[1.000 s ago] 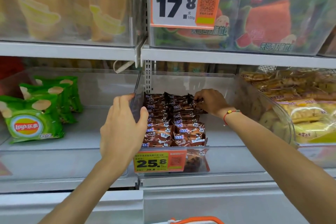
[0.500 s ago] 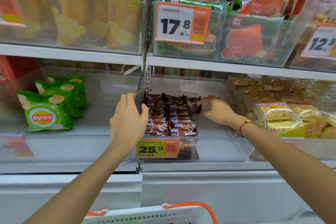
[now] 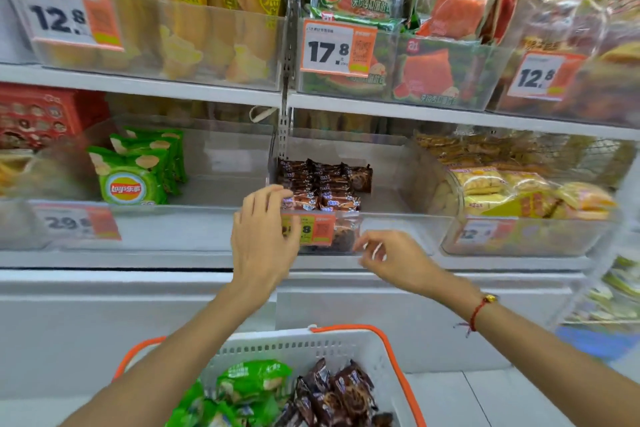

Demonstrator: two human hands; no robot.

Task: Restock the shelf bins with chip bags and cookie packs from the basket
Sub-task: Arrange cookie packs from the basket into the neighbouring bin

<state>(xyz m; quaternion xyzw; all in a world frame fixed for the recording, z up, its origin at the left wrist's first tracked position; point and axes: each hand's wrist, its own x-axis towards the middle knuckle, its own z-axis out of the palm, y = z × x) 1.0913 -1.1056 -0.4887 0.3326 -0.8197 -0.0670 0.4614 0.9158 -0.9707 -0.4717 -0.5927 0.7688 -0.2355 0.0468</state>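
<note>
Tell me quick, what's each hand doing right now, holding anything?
Left hand: open, fingers resting on the front rim of the cookie bin, holding nothing.
Right hand: loosely curled, empty, in front of the bin.

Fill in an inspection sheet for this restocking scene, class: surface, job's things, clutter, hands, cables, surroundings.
Surface: white shelf carrying clear bins.
Job's things: brown cookie packs stacked in the middle bin; green chip bags in the left bin; white basket below holds more of both.
Clutter: nothing seen.
Hands: left hand at the middle bin's front left corner, fingers straight; right hand in front of that bin, fingers loosely curled, holding nothing.
Cables: nothing seen.
Surroundings: upper shelf of bagged snacks, orange price tags, yellow packs to the right.
</note>
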